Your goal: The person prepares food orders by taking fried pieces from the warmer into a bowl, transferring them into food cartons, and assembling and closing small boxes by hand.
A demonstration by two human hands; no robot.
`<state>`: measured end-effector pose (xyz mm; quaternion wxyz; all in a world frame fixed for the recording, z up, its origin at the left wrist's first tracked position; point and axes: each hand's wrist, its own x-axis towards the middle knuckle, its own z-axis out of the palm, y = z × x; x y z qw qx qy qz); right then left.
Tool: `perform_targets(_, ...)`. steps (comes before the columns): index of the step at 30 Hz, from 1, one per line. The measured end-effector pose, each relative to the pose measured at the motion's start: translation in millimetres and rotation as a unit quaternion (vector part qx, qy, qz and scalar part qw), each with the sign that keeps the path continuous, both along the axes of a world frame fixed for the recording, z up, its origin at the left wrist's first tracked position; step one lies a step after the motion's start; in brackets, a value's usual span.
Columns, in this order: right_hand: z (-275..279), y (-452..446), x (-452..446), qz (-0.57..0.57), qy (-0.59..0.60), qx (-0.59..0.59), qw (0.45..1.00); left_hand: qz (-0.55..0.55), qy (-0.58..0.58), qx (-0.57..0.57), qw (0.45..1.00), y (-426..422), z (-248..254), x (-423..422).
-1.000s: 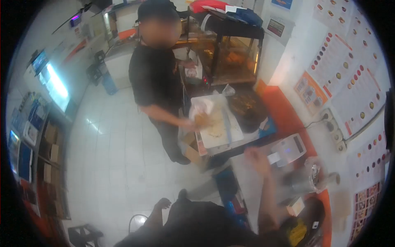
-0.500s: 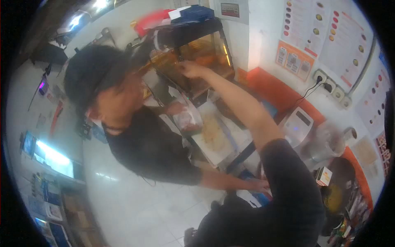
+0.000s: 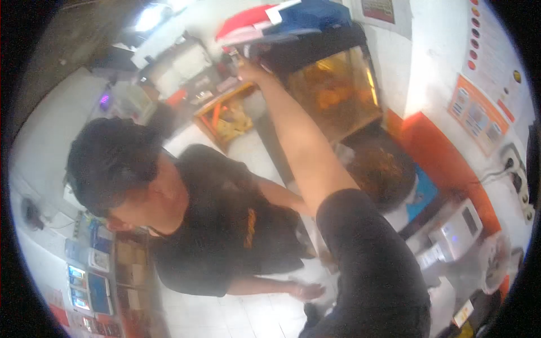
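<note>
My right arm reaches up across the view from the lower right in a dark short sleeve. At its end, my right hand (image 3: 252, 72) is closed, with its fingers around a small object that blur keeps me from naming. It is left of the glass display case (image 3: 332, 90), above a wooden-framed box (image 3: 225, 118) with yellowish contents. Red and dark blue cloth (image 3: 304, 22) lies on top of the case beside the hand. My left hand is out of view.
A co-worker (image 3: 208, 225) in a dark shirt stands close on the left, one hand (image 3: 307, 290) held low. Right of my arm are a large dark round pan (image 3: 380, 174), a white device with a small screen (image 3: 459, 231) and a plastic container (image 3: 496, 262). Wall sockets (image 3: 517, 177) hold plugged cables.
The view has shifted, so the display case and wall appear further right. My right hand has moved from before the case's glass to its left side. The co-worker has drawn back and lowered an arm.
</note>
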<state>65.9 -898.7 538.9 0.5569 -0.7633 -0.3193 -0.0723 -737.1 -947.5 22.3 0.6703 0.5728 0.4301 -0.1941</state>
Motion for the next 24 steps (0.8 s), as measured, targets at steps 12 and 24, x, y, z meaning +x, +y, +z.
perform_targets(12, 13.8, -156.8, -169.8, -0.061, -0.208, -0.221, 0.951, -0.031, 0.038, 0.005, 0.999, 7.0, -6.6, -120.5)
perform_targets(24, -51.6, -583.8, -782.2, -0.296, -0.014, -0.017, 0.955, -0.142, -0.025, -0.032, 0.989, 64.4, -59.6, -282.7)
